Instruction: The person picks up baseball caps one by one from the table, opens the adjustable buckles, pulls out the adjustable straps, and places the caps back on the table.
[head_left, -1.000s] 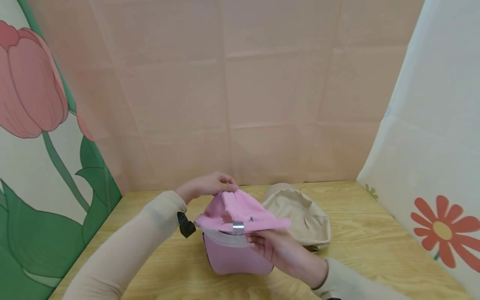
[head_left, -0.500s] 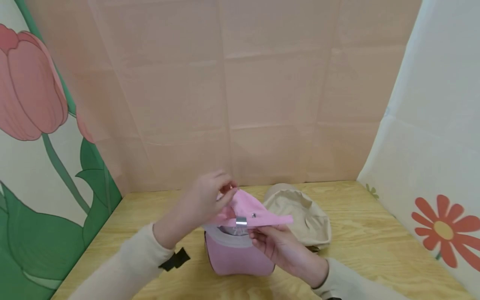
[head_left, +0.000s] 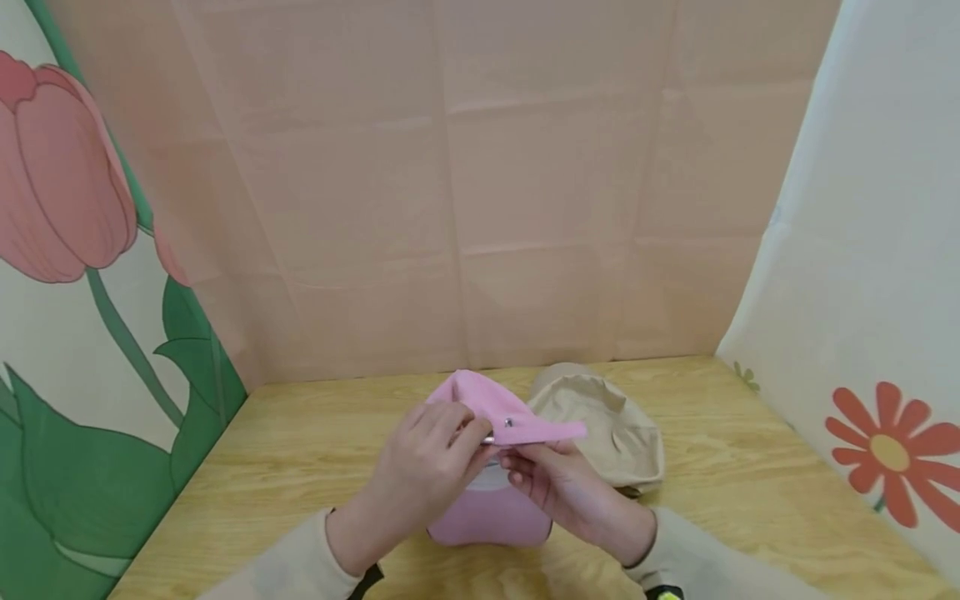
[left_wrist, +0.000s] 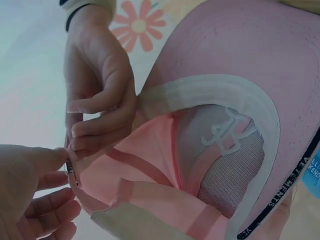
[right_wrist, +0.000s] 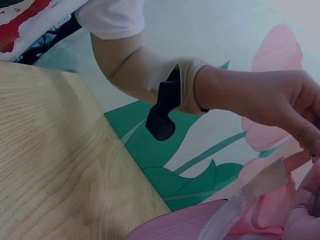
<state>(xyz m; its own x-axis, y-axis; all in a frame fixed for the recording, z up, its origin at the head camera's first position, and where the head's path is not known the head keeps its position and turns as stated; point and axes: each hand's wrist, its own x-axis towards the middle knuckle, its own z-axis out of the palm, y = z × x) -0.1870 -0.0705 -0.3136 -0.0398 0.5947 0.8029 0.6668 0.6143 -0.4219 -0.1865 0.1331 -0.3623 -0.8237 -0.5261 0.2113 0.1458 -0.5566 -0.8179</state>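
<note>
A pink baseball cap is held above the table, its back strap toward me and its brim hanging low. My left hand pinches the strap at a small metal buckle between thumb and fingers. Just right of it, my right hand grips the strap's edge from below. The left wrist view looks into the cap, showing pink lining, mesh and a pale sweatband. In the head view the fingers mostly hide the buckle.
A beige cap lies on the wooden table behind my right hand. A plain backdrop hangs at the table's far edge. Printed floral sheets stand along the left and right sides.
My left hand has let go of the cap's top, come down toward me and taken hold of the buckle. The right hand has kept its hold on the strap.
</note>
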